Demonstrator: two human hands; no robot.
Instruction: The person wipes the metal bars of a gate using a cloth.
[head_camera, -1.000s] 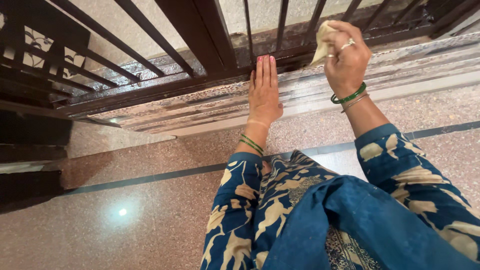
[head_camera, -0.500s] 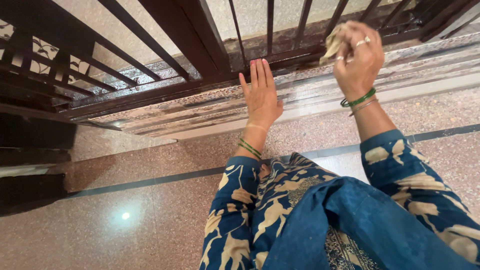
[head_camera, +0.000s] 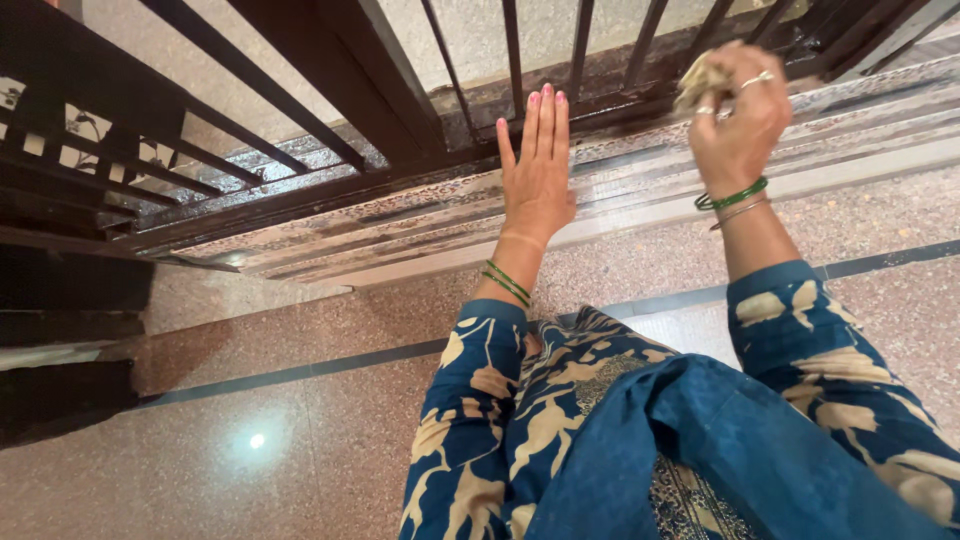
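Though bunched, cloth (head_camera: 700, 80) half-hidden, R hand (head_camera: 737, 118).

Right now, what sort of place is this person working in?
Likely a doorway or balcony edge of a home: a dark metal grille stands on a marble threshold, with polished speckled stone floor below. The right hand holds a cloth.

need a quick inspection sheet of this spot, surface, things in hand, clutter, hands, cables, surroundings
surface: speckled pink stone floor with a dark inlaid stripe; pale marble sill looks wet and streaked
job's things: crumpled beige cloth, dark metal railing
clutter: nothing seen
hands: left hand flat on the sill, fingers straight; right hand closed round the cloth at the railing's base
cables: nothing seen
surroundings: dark steps at left
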